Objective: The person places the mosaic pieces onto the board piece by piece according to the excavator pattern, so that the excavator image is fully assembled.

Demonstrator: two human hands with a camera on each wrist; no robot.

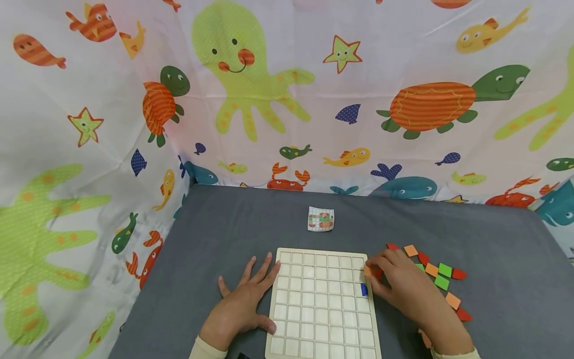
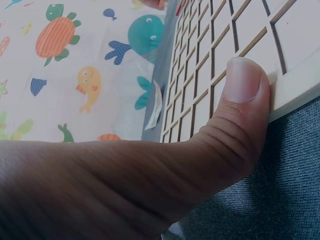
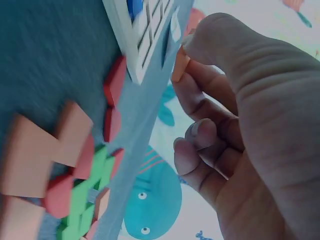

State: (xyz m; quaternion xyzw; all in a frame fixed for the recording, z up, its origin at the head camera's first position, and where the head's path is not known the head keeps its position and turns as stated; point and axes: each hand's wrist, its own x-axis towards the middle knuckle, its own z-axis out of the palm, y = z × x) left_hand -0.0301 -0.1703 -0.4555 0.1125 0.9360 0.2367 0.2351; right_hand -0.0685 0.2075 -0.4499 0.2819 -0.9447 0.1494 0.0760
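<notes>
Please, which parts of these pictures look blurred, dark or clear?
Head view: the pale wooden grid board looks bright and fairly clear; left wrist view: the person's bare left hand darkens toward its lower edge; right wrist view: the orange square tiles at the left look blurred.

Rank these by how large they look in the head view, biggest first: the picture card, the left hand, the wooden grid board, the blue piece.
1. Wooden grid board
2. Left hand
3. Picture card
4. Blue piece

No two look alike in size.
</notes>
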